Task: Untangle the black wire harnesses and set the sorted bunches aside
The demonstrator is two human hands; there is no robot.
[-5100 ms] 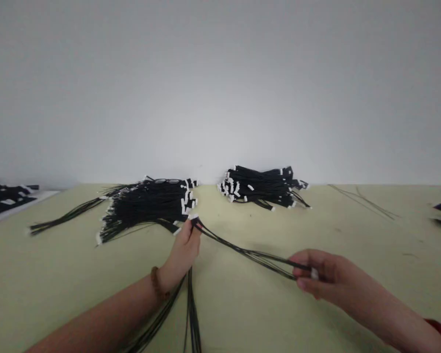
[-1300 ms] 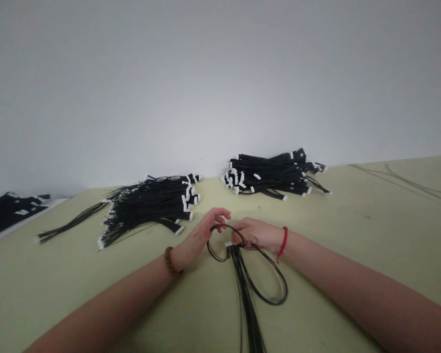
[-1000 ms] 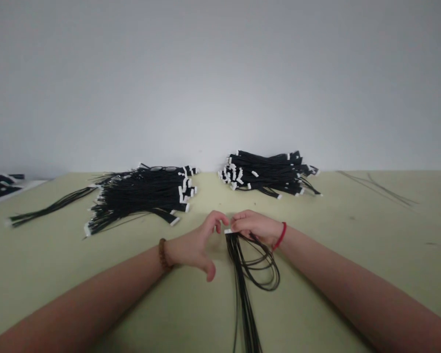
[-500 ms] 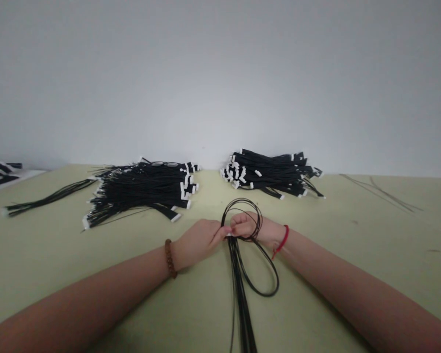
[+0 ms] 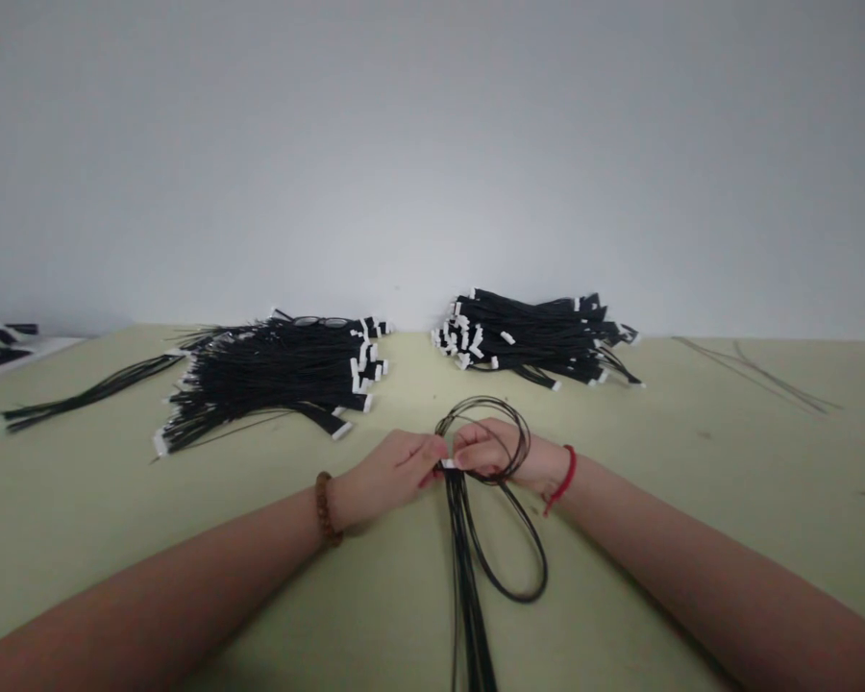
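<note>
A bundle of thin black wires [image 5: 465, 567] hangs from a small white connector [image 5: 448, 463] towards me across the table, with loose loops curving around my right hand. My left hand [image 5: 393, 471], wearing a wooden bead bracelet, pinches the connector from the left. My right hand [image 5: 486, 450], with a red string on its wrist, meets it from the right. Its fingertips press at the connector and the wires. One long wire loop [image 5: 540, 567] lies on the table to the right of the bundle.
Two large piles of black wires with white connectors [image 5: 278, 375] [image 5: 526, 341] lie ahead on the pale green table [image 5: 692, 538]. Glasses [image 5: 317, 322] rest on the left pile. A thinner bundle [image 5: 90, 392] lies further left, and thin loose wires [image 5: 760, 370] lie at the far right.
My hands have come together from wide apart around the connector. The wires now hang in loops around my right hand, and the upper loop has dropped lower and widened over the last half second.
</note>
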